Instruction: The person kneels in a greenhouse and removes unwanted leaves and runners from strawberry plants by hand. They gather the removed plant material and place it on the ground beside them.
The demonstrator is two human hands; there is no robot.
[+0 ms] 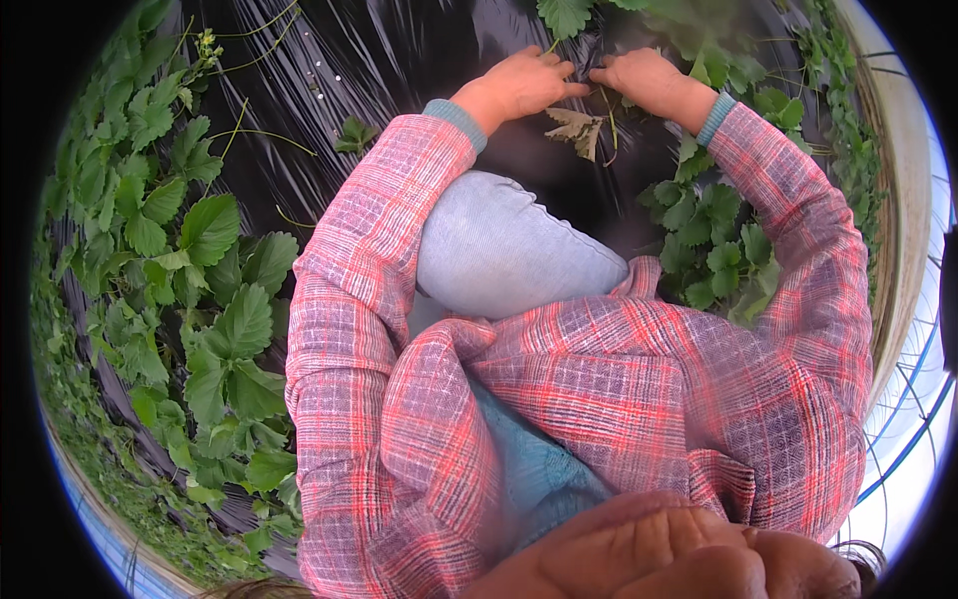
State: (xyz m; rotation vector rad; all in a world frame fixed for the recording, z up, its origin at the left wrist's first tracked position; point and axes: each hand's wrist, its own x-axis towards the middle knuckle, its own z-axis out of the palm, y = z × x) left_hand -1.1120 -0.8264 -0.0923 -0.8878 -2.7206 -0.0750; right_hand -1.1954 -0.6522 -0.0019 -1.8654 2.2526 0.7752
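At the top centre, my left hand (528, 82) reaches in with its fingers partly bent, over the black plastic film (359, 67). My right hand (650, 81) faces it from the other side, its fingertips close together. Between and just below the fingertips hang a withered brown leaf (578, 131) and a thin yellow-green stalk (612, 123). Whether either hand pinches a stem is too small to tell. A green strawberry leaf (565, 16) stands just beyond my left fingers. More foliage, blurred, lies past my right hand.
Dense strawberry plants (232, 329) fill the left side. Another leafy plant (711, 239) grows below my right forearm. My bent knee in pale denim (509, 243) is between my arms. At far right run a pale curved border (902, 224) and a translucent wall with blue pipes.
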